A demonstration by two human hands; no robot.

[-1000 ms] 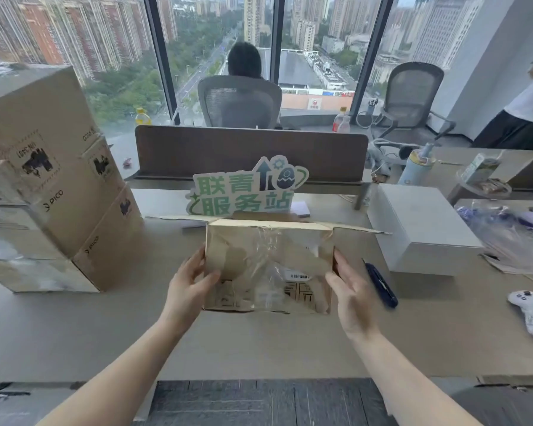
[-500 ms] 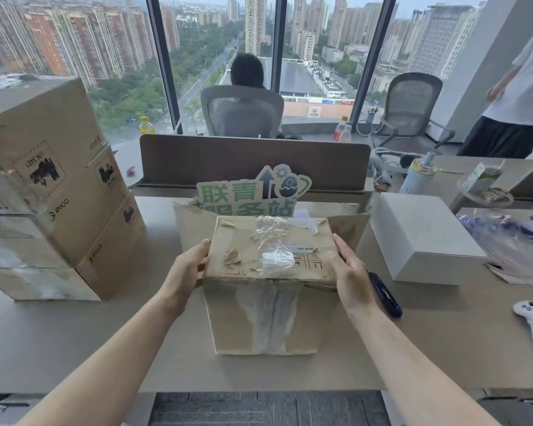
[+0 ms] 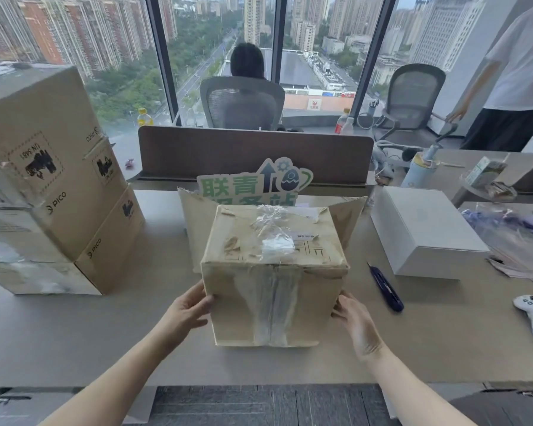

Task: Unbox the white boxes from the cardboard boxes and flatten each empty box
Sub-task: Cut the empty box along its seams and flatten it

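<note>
A pale grey bench (image 3: 74, 333) fills the near room, backed by a brown divider panel (image 3: 256, 152) and tall windows onto a city of towers. At its middle stands a cardboard box (image 3: 273, 272), taped face up, loose flaps splayed behind it. The left hand (image 3: 188, 312) and right hand (image 3: 354, 321) press its lower sides, fingers only loosely bent. A white box (image 3: 425, 232) lies to the right, a blue knife (image 3: 385, 289) between them, stacked cartons (image 3: 53, 179) at left.
</note>
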